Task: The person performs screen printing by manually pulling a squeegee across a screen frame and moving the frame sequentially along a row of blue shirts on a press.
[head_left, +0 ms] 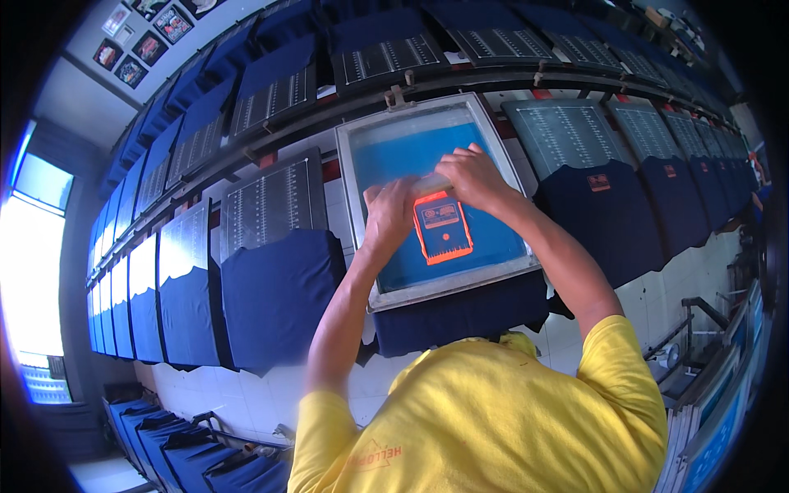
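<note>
Yellow shirt partly blocks navy garment; dark boards flank framed screen.

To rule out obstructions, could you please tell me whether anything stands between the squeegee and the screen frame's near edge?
Nothing solid visibly does: between the squeegee, held by the left hand and right hand, and the near edge, only orange ink lies on the blue screen.

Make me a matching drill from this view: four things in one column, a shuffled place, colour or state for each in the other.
1. Squeegee
2. Ink
3. Mesh
4. Frame

A. Blue, beneath the ink
B. Around the mesh's edges
C. Held by left hand and right hand
D. Bright orange

Pairs: 1-C, 2-D, 3-A, 4-B
</note>
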`<state>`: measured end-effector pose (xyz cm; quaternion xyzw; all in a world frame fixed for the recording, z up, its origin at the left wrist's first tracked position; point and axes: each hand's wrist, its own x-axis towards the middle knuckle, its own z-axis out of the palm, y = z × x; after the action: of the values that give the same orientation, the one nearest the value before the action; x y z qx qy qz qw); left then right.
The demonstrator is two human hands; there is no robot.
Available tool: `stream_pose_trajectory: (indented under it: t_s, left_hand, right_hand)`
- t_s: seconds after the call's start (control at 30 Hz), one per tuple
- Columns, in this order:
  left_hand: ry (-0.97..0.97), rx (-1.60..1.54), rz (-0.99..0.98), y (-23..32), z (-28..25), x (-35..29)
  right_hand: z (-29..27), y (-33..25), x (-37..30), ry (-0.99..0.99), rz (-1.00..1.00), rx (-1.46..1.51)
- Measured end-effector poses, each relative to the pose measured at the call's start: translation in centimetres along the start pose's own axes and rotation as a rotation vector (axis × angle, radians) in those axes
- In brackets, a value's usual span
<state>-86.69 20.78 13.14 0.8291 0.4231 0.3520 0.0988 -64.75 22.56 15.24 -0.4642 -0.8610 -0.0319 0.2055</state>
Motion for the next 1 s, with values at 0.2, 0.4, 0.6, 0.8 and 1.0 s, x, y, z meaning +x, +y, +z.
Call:
stream_pose_trajectory:
  t_s: [0.2, 0.4, 0.6, 0.8, 1.0]
  left_hand:
    - [-0.029, 0.071, 0.045, 3.1, -0.5, -3.7]
    - [-0.143, 0.064, 0.026, 5.6, 1.7, -11.4]
    - [-0.182, 0.023, 0.025, 6.2, 4.2, -16.6]
    - [-0.204, 0.038, 0.068, 5.5, 5.3, -18.2]
    - [-0.126, -0.053, -0.055, 3.8, 3.2, -17.2]
  right_hand:
    - [-0.6, -2.5, -4.6, 0.094, -0.034, 0.045]
    - [2.6, -5.7, -12.9, 0.067, -0.010, 0.062]
    - [4.2, -7.8, -17.8, -0.021, 0.044, 0.106]
    - [3.6, -8.8, -19.1, -0.051, 0.045, 0.140]
    - [2.4, -7.8, -19.5, 0.121, 0.203, 0.198]
